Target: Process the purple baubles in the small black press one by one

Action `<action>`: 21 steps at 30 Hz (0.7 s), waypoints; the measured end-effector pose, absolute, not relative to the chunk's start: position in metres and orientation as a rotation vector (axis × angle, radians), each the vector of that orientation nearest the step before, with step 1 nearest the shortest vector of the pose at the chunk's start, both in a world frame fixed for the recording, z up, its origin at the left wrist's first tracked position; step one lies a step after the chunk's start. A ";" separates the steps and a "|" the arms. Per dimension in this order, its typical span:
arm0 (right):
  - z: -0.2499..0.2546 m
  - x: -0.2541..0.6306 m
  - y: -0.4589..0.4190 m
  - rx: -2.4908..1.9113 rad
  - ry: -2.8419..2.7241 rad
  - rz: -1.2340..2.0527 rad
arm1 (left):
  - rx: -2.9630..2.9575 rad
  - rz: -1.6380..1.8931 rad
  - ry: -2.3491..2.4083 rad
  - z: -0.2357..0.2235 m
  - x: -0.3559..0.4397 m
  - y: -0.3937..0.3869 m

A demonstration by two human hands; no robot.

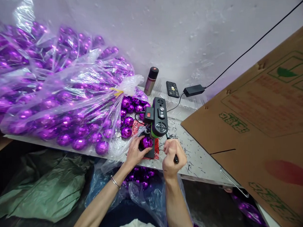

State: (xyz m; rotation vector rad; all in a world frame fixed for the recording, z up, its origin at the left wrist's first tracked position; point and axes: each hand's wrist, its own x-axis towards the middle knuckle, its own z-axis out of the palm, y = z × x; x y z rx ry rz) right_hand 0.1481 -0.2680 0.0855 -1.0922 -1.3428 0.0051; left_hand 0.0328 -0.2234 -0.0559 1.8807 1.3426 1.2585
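Observation:
A small black bench drill press [159,116] stands on the white table, its lever handle [176,159] pointing toward me. My right hand [175,156] is wrapped in a fist around that handle. Under the drill head, my left hand [136,152] grips a shiny purple faceted ball [147,142] between thumb and fingers, on the dark base of the press. Red material [156,148] shows around the base. The lower tip of the tool is hidden behind the head and the ball.
A tied clear plastic bag of purple balls [66,90] fills the left. Loose balls [129,121] lie beside the press. Behind stand a bottle [151,81], a phone [172,89] and a power adapter [194,90]. A cardboard box [253,129] leans in from the right. An open bag with balls [140,178] hangs below the table edge.

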 end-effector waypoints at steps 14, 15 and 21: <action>0.067 0.149 -0.272 -1.093 -1.411 -0.094 | 2.175 1.250 1.269 -0.044 -0.020 -0.270; 0.067 0.149 -0.272 -1.095 -1.414 -0.097 | 2.127 1.268 1.431 -0.034 -0.022 -0.252; 0.062 0.150 -0.273 -1.087 -1.423 -0.110 | 2.192 0.625 1.882 -0.005 -0.030 -0.172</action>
